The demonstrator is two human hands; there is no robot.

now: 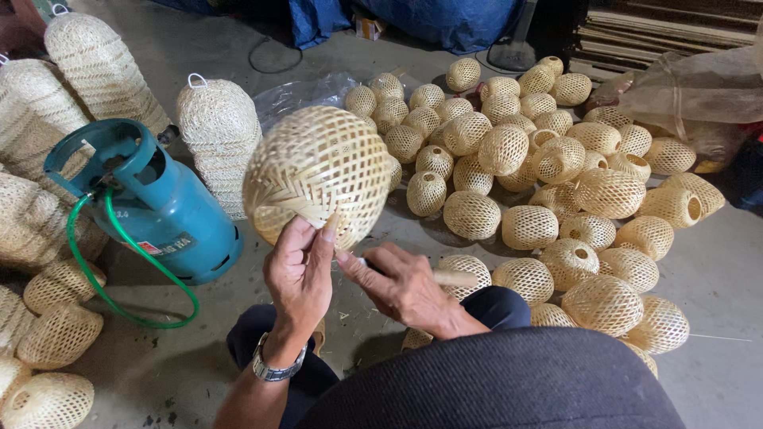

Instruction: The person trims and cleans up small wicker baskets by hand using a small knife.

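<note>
Left hand is closed on the lower rim of a light, springy woven bamboo shade, likely crushable, while a thin stick-like tool is gripped by the right hand.

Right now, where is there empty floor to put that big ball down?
Bare floor lies right of the pile of woven balls. Another bare strip lies behind the gas cylinder. The middle is crowded, and the left edge by the tall woven shades.

You have one woven ball at your fingers, one gas cylinder left of them, three tall woven shades beyond it, and several dozen balls piled right.
</note>
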